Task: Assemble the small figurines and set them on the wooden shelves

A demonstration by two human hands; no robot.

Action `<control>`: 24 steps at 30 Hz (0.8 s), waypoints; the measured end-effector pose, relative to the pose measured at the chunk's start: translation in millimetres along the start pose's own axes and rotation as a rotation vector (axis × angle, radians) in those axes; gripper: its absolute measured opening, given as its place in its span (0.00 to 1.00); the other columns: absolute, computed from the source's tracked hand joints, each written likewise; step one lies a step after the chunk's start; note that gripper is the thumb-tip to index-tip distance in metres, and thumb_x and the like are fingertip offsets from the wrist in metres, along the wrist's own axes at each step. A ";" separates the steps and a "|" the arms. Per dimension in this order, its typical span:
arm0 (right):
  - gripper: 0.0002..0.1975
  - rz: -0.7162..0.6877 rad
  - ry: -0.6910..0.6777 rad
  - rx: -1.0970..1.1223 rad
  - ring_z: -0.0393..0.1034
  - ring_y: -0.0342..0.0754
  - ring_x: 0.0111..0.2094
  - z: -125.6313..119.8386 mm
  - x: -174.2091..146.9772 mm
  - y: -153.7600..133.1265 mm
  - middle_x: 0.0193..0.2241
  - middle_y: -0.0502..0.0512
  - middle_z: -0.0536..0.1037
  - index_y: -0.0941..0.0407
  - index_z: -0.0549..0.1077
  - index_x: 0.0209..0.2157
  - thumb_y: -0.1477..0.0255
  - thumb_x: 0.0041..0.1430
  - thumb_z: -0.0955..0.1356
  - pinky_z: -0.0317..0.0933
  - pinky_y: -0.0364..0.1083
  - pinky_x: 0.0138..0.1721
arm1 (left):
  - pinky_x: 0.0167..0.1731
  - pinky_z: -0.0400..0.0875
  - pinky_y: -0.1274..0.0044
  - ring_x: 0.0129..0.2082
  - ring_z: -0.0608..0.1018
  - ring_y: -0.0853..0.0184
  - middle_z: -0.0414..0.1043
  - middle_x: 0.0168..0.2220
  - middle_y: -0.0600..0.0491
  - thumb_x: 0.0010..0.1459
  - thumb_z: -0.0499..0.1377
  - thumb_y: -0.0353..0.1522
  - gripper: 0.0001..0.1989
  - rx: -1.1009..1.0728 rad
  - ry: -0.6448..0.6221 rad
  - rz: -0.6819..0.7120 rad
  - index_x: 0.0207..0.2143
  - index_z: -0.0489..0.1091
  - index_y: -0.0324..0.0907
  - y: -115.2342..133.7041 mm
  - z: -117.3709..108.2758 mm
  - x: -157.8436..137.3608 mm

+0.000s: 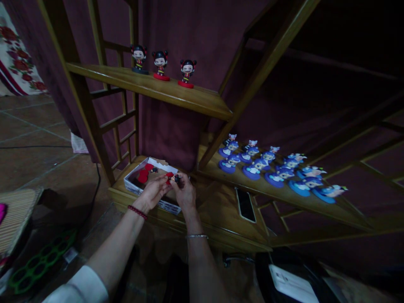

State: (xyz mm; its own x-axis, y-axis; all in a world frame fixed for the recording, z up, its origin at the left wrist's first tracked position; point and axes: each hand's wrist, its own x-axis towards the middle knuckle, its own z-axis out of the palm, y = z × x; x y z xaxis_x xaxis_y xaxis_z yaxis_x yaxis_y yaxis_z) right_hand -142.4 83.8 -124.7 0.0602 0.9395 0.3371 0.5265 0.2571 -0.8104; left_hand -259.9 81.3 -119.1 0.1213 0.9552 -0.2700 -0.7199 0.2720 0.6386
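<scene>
Dark purple curtain [176,25] hung behind a wooden display unit; tiled floor [34,122] at left.

Container, 1: shallow open box [131,186], pale, patterned walls, brown interior, set on the lower shelf [208,198] of the unit. Contents: red discs [143,176] at the left end, some overlapping; 1 small black item [154,170] beside them, too small to identify. Part of the interior is hidden by the hands.

In work: 1 small black-haired figurine [174,179], located above the box, between the 2 hands, with a red piece [169,175] against it; whether these are joined cannot be told. Left hand [157,189], red bead bracelet [137,211] at the wrist: fingertips closed on the figurine at its red side. Right hand [185,192], silver-toned bracelet [197,236]: thumb and fingers pinched on its black-haired end.

Upper shelf [151,87]: 3 upright figurines [160,62] with black hair buns, 1 on a dark base, 2 on red bases.

Right-hand shelf [344,210]: rows of blue and purple figurines [259,165] on round bases. Near its front edge, on the lower shelf: 1 phone [245,205], dark screen, pale edge.

Floor level, left: 1 green frame [42,261] with round openings, near a slatted mat [19,206].
</scene>
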 end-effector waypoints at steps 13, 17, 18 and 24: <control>0.11 0.039 0.051 -0.060 0.71 0.45 0.29 2.6 -1.7 -1.8 0.28 0.49 0.76 0.51 0.69 0.37 0.64 0.50 0.66 0.63 0.43 0.32 | 0.34 0.71 0.79 0.29 0.76 0.71 0.75 0.34 0.46 0.53 0.53 0.21 0.09 0.013 0.004 0.006 0.34 0.72 0.34 0.2 4.8 -3.7; 0.12 0.033 0.058 -0.057 0.71 0.45 0.28 3.9 -2.0 -0.2 0.27 0.49 0.76 0.52 0.69 0.37 0.63 0.50 0.66 0.63 0.43 0.31 | 0.36 0.71 0.78 0.31 0.76 0.70 0.75 0.35 0.45 0.53 0.54 0.21 0.09 0.022 0.005 0.013 0.35 0.72 0.34 -1.5 4.0 -2.4; 0.12 0.032 0.060 -0.057 0.71 0.45 0.28 4.2 -2.0 0.0 0.27 0.49 0.76 0.52 0.69 0.37 0.63 0.50 0.66 0.63 0.43 0.31 | 0.36 0.71 0.78 0.31 0.76 0.70 0.75 0.35 0.45 0.53 0.54 0.21 0.09 0.024 0.006 0.015 0.35 0.72 0.34 -1.8 4.0 -2.3; 0.12 0.066 0.071 -0.049 0.71 0.45 0.28 6.2 -1.5 0.8 0.26 0.49 0.76 0.52 0.69 0.36 0.63 0.49 0.66 0.63 0.44 0.32 | 0.38 0.70 0.78 0.33 0.76 0.69 0.75 0.34 0.46 0.53 0.53 0.21 0.10 0.037 0.008 0.011 0.36 0.71 0.35 -2.2 5.6 -3.2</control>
State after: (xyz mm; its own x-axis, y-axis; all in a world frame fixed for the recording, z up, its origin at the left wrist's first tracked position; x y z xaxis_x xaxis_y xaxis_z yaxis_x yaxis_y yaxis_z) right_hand -147.4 83.9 -128.8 0.1555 0.9351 0.3184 0.5598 0.1821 -0.8083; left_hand -254.9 78.4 -115.5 0.1080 0.9572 -0.2685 -0.6952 0.2658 0.6679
